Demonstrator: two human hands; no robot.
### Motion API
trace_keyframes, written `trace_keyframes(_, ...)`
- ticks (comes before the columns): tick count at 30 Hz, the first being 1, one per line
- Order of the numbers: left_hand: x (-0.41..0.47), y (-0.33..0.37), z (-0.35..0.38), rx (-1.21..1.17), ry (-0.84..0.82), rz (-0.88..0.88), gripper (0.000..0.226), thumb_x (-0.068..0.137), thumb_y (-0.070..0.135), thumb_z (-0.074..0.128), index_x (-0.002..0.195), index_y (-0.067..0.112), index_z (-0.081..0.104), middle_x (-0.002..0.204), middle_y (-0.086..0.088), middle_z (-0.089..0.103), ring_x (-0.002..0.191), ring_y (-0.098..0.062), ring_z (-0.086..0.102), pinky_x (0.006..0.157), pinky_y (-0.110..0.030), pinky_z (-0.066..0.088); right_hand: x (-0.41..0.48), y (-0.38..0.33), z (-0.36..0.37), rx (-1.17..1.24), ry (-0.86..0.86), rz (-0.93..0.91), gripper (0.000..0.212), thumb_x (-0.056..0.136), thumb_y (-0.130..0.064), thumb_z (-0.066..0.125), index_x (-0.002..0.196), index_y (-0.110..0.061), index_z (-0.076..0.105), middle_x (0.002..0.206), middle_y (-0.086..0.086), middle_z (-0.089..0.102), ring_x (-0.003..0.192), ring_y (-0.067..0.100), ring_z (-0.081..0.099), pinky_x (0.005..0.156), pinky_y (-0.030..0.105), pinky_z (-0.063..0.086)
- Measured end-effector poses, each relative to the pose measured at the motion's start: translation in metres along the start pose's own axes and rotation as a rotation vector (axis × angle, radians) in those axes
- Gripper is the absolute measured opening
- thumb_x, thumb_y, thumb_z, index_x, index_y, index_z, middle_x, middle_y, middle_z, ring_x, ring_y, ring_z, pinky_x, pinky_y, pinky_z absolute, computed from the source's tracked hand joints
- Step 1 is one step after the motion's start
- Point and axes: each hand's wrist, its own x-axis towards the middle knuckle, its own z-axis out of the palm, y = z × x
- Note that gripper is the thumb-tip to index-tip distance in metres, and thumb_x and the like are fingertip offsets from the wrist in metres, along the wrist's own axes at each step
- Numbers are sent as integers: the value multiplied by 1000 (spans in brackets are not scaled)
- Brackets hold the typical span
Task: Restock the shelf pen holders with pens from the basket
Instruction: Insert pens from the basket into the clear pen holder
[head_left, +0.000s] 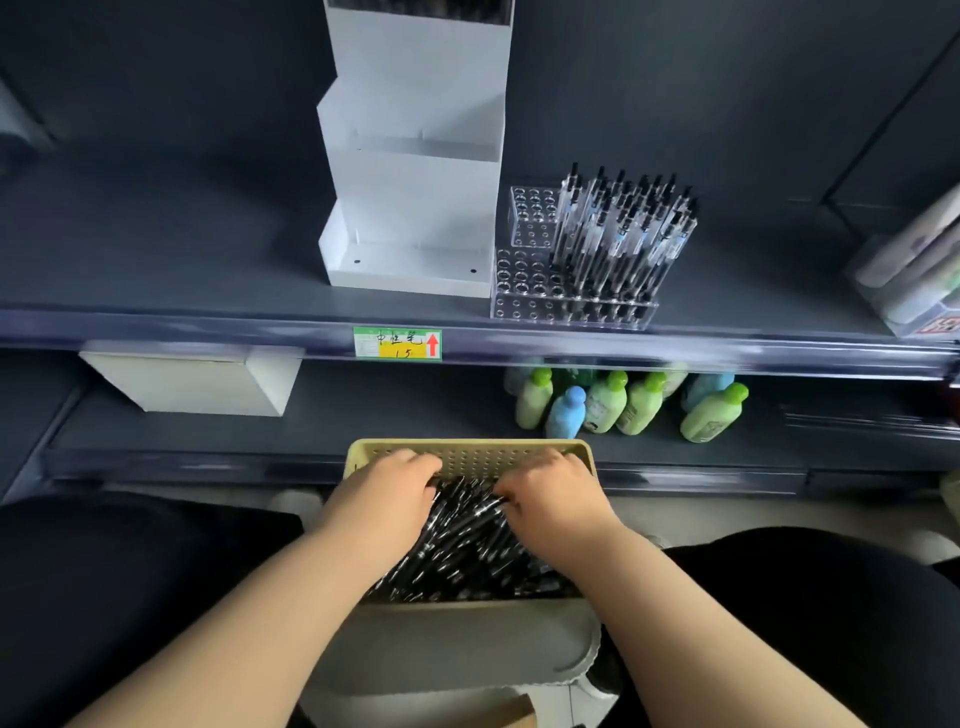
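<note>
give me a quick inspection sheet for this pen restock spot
surface: dark shelf, carries both holders
job's things: basket full of pens; clear holder has shelved pens on its right side, left holes empty; white stand, lower tiers empty
clutter: bottles on lower shelf, white box to their left
hands: left hand and right hand in basket, fingers curled on pens
cables: nothing seen
surroundings: price tag on shelf edge
</note>
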Motion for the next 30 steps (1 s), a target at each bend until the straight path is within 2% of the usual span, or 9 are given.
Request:
trace_keyframes(2,-2,-10,16,65,-83,-32,30,98,27,40,127,25,50,126,8,52,106,-16,56,75,-28,45,2,-4,12,-18,-106,41,22,89,-19,47,103,-20,65,105,1,63,108,24,48,90,32,37)
trace_keyframes(6,7,-27,40,54,-169,-77,28,95,21,44,122,21,54,122,2,55,103,-19,58,87,-36,50,10,-6,28,-15,-286,128,25,90,-19,49,112,-19,62,113,6,62,110,28,52,93,33,41)
trace_keyframes(10,18,-42,55,95,-228,-147,29,93,12,48,118,22,55,112,0,57,93,-19,56,79,-33,53,20,-1,50,76,-400,324,28,89,-11,50,115,-15,60,118,8,61,107,28,58,88,35,49)
trace_keyframes(13,24,-44,66,100,-261,-191,30,91,8,46,117,21,56,109,-3,56,88,-19,51,78,-31,51,22,7,64,26,-466,414,34,93,-5,45,125,-7,54,128,12,55,119,27,53,95,34,46)
trace_keyframes(16,29,-38,75,87,-268,-200,36,90,1,44,119,20,55,112,-4,54,95,-23,51,81,-31,48,23,17,73,69,-457,473,34,98,-7,37,130,-5,50,136,14,48,126,26,45,89,17,42)
trace_keyframes(19,35,-25,80,32,-275,-202,35,90,1,44,118,20,55,119,-3,51,107,-26,50,93,-38,43,26,27,81,127,-387,606,36,96,-7,38,131,-3,48,136,12,49,126,24,47,96,26,42)
trace_keyframes(23,45,-5,88,31,-211,-43,17,91,23,47,103,19,59,91,1,57,74,-19,53,62,-25,38,31,33,86,289,-306,761,36,94,-9,44,129,-4,47,128,11,56,118,26,55,92,28,44)
trace_keyframes(26,49,19,96,-5,-267,55,22,93,19,43,108,19,59,107,-2,56,91,-22,56,70,-29,42,30,30,90,401,-316,805,31,95,-23,49,122,-7,55,120,11,61,110,27,58,85,28,45)
trace_keyframes(30,53,44,104,31,-379,14,25,93,16,47,118,13,52,123,-8,49,111,-27,51,84,-35,44,30,29,100,539,-295,852,32,92,-36,54,110,-10,62,107,8,66,96,25,61,72,25,42)
